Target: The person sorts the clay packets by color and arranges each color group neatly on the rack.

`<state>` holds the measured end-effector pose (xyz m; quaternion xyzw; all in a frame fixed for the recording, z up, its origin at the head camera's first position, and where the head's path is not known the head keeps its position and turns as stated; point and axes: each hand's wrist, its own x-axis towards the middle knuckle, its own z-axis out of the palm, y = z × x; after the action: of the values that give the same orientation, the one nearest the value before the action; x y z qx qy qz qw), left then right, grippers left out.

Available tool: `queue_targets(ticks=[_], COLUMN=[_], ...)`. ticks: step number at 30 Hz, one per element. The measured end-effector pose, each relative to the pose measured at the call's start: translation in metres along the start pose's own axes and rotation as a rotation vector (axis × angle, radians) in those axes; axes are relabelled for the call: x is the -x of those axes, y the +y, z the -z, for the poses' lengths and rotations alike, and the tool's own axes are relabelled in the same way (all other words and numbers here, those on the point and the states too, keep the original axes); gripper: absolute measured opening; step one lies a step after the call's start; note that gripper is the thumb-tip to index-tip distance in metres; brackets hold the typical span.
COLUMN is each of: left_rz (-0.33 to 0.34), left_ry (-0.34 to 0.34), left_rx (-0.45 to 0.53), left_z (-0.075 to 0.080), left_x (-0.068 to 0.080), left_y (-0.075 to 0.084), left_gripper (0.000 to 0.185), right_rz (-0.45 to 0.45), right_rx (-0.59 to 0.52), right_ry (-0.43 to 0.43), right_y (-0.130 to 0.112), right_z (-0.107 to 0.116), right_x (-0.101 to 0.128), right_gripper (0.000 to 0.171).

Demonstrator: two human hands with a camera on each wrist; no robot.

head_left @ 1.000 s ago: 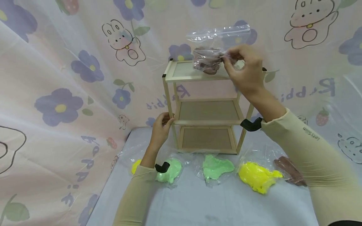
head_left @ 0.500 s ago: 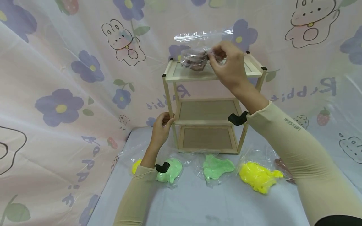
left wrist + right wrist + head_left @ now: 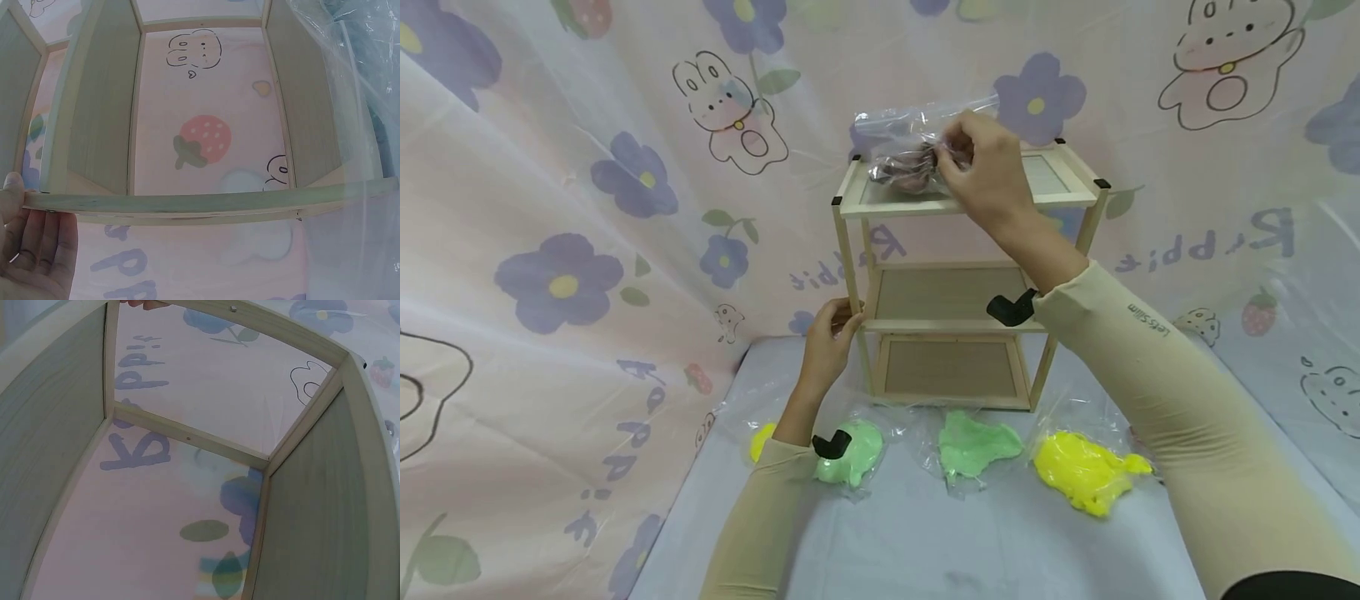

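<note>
In the head view, a three-tier wooden shelf rack stands on the table. My right hand pinches a clear zip bag holding a brown, clay-like lump, at the left part of the top tier. Whether the bag touches the panel I cannot tell. My left hand grips the rack's left front post at the middle tier. The left wrist view shows the thumb on one side of the wooden post and the fingers on the other.
Along the table before the rack lie bagged lumps: yellow, partly behind the left arm, green, another green and bright yellow. A printed curtain hangs behind and at the left.
My right hand has carried the bag of brown clay-like material leftward and slightly down over the top tier. The right sleeve now covers the brown lump on the table. My left hand stays put.
</note>
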<state>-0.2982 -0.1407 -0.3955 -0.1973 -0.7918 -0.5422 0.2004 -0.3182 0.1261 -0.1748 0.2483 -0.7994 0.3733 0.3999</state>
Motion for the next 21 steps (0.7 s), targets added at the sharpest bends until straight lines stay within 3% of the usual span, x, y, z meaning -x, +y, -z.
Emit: queue_targets(ticks=[12, 21], left_rz=[0.003, 0.009], left_ry=[-0.005, -0.005], left_rx=[0.025, 0.02], left_z=[0.0, 0.0], left_x=[0.0, -0.001], left_y=[-0.004, -0.003], left_gripper=[0.032, 0.032], right_rz=[-0.054, -0.101], right_rx=[0.058, 0.061], right_ry=[-0.12, -0.211], right_y=[-0.006, -0.006], right_z=[-0.012, -0.008], right_x=[-0.005, -0.004], right_gripper=[0.01, 0.01])
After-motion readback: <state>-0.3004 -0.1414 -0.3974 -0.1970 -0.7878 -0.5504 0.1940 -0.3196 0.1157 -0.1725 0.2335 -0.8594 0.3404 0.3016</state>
